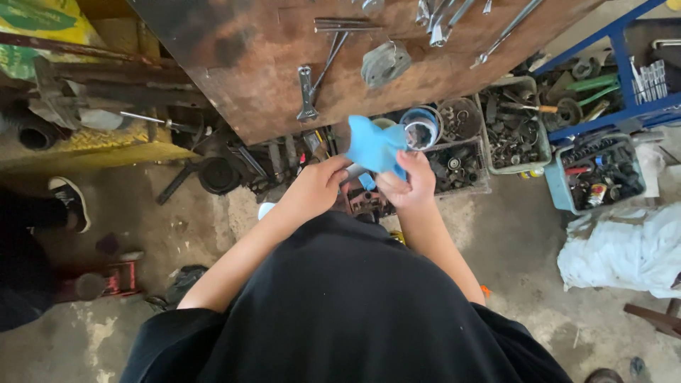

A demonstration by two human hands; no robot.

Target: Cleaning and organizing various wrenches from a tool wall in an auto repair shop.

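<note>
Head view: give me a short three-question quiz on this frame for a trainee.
1. True or false: both hands grip the blue cloth.
2. What lies on the brown metal tabletop nearest the left hand? A) a wrench B) a hammer C) a paint can
3. Fill in: the right hand presses the cloth around a round ____ part.

Key
1. True; the cloth is bunched between them.
2. A
3. Metal; what kind of part it is cannot be told.
</note>
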